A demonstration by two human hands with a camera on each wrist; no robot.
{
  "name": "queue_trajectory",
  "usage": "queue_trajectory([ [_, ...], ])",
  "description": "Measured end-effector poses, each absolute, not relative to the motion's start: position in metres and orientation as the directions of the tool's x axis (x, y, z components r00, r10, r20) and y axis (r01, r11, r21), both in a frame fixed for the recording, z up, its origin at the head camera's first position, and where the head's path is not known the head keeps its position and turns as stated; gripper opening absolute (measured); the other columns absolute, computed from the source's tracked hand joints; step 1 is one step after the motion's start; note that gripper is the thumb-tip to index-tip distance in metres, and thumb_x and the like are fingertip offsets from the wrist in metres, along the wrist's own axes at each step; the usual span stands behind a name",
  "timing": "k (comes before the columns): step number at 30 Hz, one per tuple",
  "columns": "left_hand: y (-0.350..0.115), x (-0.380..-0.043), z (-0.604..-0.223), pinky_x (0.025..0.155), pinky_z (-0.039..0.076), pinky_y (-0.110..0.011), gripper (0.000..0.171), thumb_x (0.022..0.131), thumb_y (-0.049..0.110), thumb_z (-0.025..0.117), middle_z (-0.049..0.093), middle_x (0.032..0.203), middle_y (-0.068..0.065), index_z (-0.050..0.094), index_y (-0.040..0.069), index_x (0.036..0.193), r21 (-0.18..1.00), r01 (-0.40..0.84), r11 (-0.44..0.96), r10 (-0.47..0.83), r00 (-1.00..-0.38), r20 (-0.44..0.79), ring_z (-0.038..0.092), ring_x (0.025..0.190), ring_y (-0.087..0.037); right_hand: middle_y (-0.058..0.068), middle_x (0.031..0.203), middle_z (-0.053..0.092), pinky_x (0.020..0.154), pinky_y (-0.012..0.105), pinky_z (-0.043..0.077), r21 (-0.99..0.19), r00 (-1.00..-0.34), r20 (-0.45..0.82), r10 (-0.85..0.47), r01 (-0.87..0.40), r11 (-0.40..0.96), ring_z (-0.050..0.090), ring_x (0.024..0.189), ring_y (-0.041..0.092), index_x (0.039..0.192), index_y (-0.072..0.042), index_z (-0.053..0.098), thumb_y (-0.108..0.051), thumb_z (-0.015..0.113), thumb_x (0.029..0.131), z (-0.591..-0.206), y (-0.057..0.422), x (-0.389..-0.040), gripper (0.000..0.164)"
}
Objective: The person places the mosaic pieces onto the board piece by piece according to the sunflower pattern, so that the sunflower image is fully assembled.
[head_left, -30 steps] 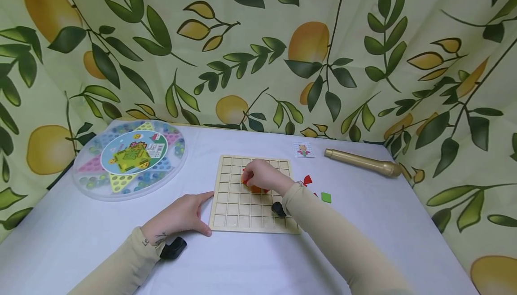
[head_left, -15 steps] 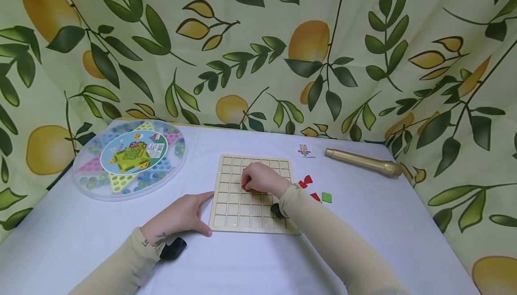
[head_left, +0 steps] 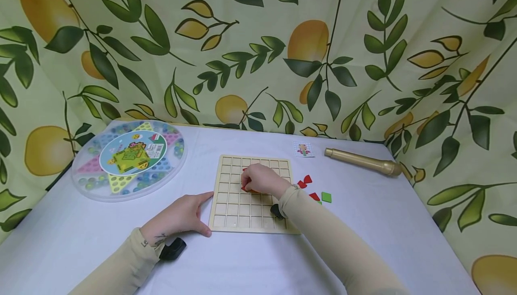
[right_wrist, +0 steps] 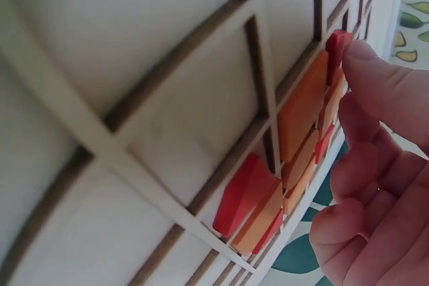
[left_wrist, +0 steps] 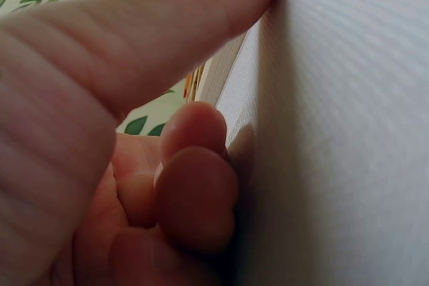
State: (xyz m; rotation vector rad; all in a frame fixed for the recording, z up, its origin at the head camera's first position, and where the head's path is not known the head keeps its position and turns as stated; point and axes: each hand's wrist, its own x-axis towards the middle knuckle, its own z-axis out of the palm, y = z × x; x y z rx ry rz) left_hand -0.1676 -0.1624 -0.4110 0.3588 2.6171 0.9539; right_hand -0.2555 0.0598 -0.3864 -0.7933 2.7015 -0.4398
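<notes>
A wooden grid board [head_left: 234, 210] with square cells lies on the white-covered table. Over its middle, my right hand [head_left: 264, 179] has its thumb and forefinger at a small red tile [right_wrist: 337, 50], pinching it at a cell. Beside that tile in the right wrist view are orange tiles [right_wrist: 299, 106] and another red tile [right_wrist: 244, 195], set in cells. In the head view the hand covers most of these. My left hand [head_left: 183, 214] rests at the board's left side, thumb and forefinger spread against its edge; its other fingers [left_wrist: 196, 195] bend loosely near the cloth.
Loose red pieces [head_left: 314, 196] and a green square tile [head_left: 326, 197] lie right of the board. Behind them are a small pattern card [head_left: 303, 149] and a gold microphone-shaped stick [head_left: 363, 162]. A round Chinese checkers set [head_left: 86, 187] with marbles sits at the back left.
My right hand has shifted slightly towards me, and its forearm has uncovered more of the loose red pieces beside the board. The left hand stays put.
</notes>
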Motion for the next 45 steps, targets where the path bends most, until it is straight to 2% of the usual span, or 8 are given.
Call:
queue_trajectory([
  [6, -0.162, -0.167, -0.411, 0.046, 0.035, -0.027, 0.104, 0.048, 0.021, 0.090, 0.050, 0.056, -0.003, 0.041, 0.007, 0.139, 0.664, 0.115, 0.739, 0.340, -0.914, -0.220, 0.043, 0.046, -0.014, -0.002, 0.077, 0.060, 0.067, 0.026, 0.042, -0.467, -0.854, -0.129, -0.504, -0.395, 0.791, 0.050, 0.072, 0.014, 0.081, -0.009, 0.068, -0.009, 0.068, 0.082, -0.374, 0.071, -0.256, 0.001],
  [12, -0.162, -0.168, -0.411, 0.046, 0.034, -0.027, 0.104, 0.048, 0.021, 0.090, 0.049, 0.056, -0.004, 0.041, 0.008, 0.139, 0.664, 0.113, 0.739, 0.339, -0.914, -0.221, 0.042, 0.047, -0.014, 0.007, 0.089, 0.061, 0.067, 0.029, 0.044, -0.578, -0.943, -0.041, -0.330, -0.247, 0.777, 0.051, 0.081, 0.021, 0.107, -0.003, 0.066, -0.011, 0.062, 0.086, -0.348, 0.122, -0.258, 0.022],
  [19, -0.164, -0.168, -0.410, 0.048, 0.035, -0.026, 0.104, 0.049, 0.024, 0.090, 0.049, 0.057, -0.003, 0.041, 0.006, 0.139, 0.650, 0.132, 0.748, 0.350, -0.911, -0.218, 0.043, 0.048, -0.014, 0.012, 0.097, 0.059, 0.067, 0.029, 0.047, -0.537, -0.982, -0.139, -0.130, -0.036, 0.843, 0.051, 0.085, 0.025, 0.121, -0.002, 0.059, -0.012, 0.063, 0.087, -0.352, 0.199, -0.241, 0.035],
  [28, -0.162, -0.168, -0.412, 0.048, 0.034, -0.026, 0.104, 0.048, 0.023, 0.090, 0.050, 0.057, -0.003, 0.042, 0.006, 0.139, 0.648, 0.127, 0.751, 0.342, -0.914, -0.217, 0.043, 0.048, -0.014, 0.014, 0.101, 0.057, 0.078, 0.038, 0.046, -0.410, -0.940, -0.340, -0.012, 0.137, 0.902, 0.049, 0.090, 0.025, 0.121, -0.001, 0.059, -0.013, 0.070, 0.080, -0.389, 0.254, -0.210, 0.044],
  [32, -0.162, -0.169, -0.413, 0.047, 0.035, -0.027, 0.104, 0.048, 0.023, 0.090, 0.050, 0.057, -0.003, 0.042, 0.006, 0.138, 0.652, 0.136, 0.746, 0.348, -0.914, -0.209, 0.043, 0.048, -0.014, 0.013, 0.100, 0.058, 0.082, 0.042, 0.047, -0.395, -0.948, -0.318, -0.004, 0.129, 0.910, 0.050, 0.090, 0.025, 0.113, -0.002, 0.063, -0.012, 0.072, 0.078, -0.398, 0.258, -0.207, 0.037],
  [36, -0.162, -0.169, -0.413, 0.048, 0.034, -0.026, 0.103, 0.049, 0.024, 0.090, 0.049, 0.057, -0.003, 0.042, 0.006, 0.138, 0.652, 0.143, 0.745, 0.354, -0.913, -0.204, 0.043, 0.048, -0.014, 0.010, 0.088, 0.057, 0.073, 0.035, 0.046, -0.399, -0.958, -0.286, 0.011, 0.130, 0.908, 0.049, 0.083, 0.023, 0.094, -0.003, 0.061, -0.010, 0.072, 0.077, -0.399, 0.255, -0.209, 0.022],
  [40, -0.162, -0.168, -0.412, 0.048, 0.034, -0.027, 0.103, 0.049, 0.023, 0.090, 0.049, 0.057, -0.003, 0.042, 0.005, 0.138, 0.656, 0.149, 0.740, 0.358, -0.913, -0.196, 0.043, 0.048, -0.015, 0.009, 0.082, 0.056, 0.062, 0.028, 0.046, -0.488, -0.969, -0.243, 0.046, 0.163, 0.857, 0.051, 0.073, 0.020, 0.088, -0.003, 0.056, -0.010, 0.070, 0.080, -0.392, 0.246, -0.211, 0.017],
  [45, -0.162, -0.167, -0.412, 0.048, 0.034, -0.027, 0.103, 0.048, 0.023, 0.090, 0.049, 0.056, -0.004, 0.042, 0.005, 0.138, 0.656, 0.141, 0.742, 0.351, -0.915, -0.200, 0.042, 0.048, -0.015, 0.010, 0.079, 0.061, 0.060, 0.026, 0.051, -0.698, -0.960, -0.277, 0.044, 0.232, 0.678, 0.056, 0.062, 0.017, 0.098, 0.000, 0.057, -0.014, 0.065, 0.085, -0.381, 0.213, -0.213, 0.020],
])
